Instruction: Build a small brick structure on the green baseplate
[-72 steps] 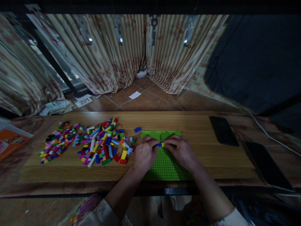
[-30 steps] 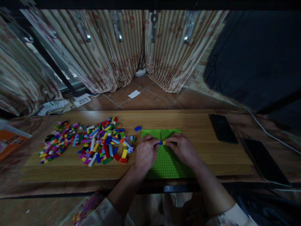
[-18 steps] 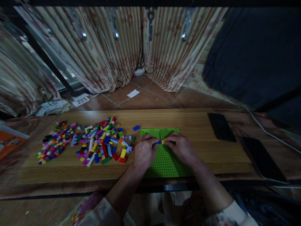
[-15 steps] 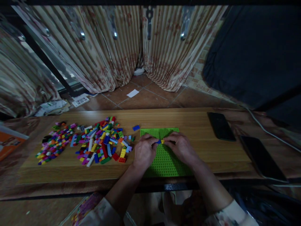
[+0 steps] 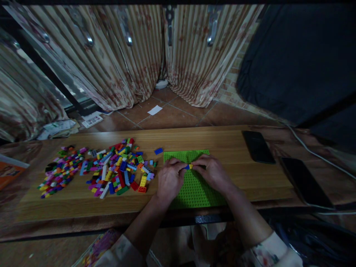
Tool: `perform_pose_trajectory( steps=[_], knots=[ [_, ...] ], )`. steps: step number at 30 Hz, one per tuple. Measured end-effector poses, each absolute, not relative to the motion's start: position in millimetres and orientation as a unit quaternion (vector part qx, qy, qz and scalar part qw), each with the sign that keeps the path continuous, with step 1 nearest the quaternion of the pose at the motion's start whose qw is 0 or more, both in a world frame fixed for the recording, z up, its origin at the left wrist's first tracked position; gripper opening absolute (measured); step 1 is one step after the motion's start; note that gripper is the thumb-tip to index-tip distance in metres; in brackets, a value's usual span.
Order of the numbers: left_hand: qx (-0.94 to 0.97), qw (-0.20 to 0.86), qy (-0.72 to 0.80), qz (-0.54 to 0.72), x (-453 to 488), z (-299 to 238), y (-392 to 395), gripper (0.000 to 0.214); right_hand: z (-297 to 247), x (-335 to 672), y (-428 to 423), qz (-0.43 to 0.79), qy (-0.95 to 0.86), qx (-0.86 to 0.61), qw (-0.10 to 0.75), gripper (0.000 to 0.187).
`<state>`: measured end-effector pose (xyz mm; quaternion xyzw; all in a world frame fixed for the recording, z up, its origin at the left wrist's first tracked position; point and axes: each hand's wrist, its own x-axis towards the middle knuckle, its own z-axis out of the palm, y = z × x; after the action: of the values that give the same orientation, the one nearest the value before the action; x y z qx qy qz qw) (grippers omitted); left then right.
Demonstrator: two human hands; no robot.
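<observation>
Over the upper part of a green studded baseplate [image 5: 191, 191], my two hands meet with their fingertips almost together. My left hand [image 5: 170, 178] pinches a small blue brick [image 5: 187, 167] between thumb and forefinger. A small yellow brick [image 5: 191, 166] touches the blue one, and the closed fingers of my right hand [image 5: 213, 171] grip it. Both bricks are partly covered by fingertips, so I cannot tell whether they are joined.
Left of the baseplate lies a large heap of mixed bricks [image 5: 122, 167], with a pile of smaller pieces [image 5: 62, 170] farther left. A single blue brick [image 5: 158, 151] sits near the plate's corner. Two dark phones [image 5: 258, 147] [image 5: 306, 181] lie at the right.
The view has shifted slightly, so the table and its contents sit a little farther left. Both hands keep their pinch on the blue and yellow bricks.
</observation>
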<state>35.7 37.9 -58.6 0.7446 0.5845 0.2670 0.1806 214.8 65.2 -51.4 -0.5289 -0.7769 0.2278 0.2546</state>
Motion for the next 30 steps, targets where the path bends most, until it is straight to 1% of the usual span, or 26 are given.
perform_pose_trajectory(
  steps=[13, 19, 23, 30],
  knots=[
    [0.803, 0.086, 0.564, 0.173, 38, -53, 33, 0.024, -55, 215, 66, 0.225, -0.783, -0.518, 0.259, 0.011],
    [0.8, 0.022, 0.592, 0.101, 53, -55, 17, 0.036, -55, 213, 68, 0.217, -0.785, -0.524, 0.249, 0.011],
    [0.8, 0.019, 0.594, 0.084, 59, -58, 10, 0.041, -56, 214, 68, 0.207, -0.794, -0.521, 0.235, 0.012],
    [0.789, 0.021, 0.607, 0.095, 57, -60, 3, 0.042, -57, 214, 67, 0.201, -0.799, -0.518, 0.231, 0.013]
  ],
)
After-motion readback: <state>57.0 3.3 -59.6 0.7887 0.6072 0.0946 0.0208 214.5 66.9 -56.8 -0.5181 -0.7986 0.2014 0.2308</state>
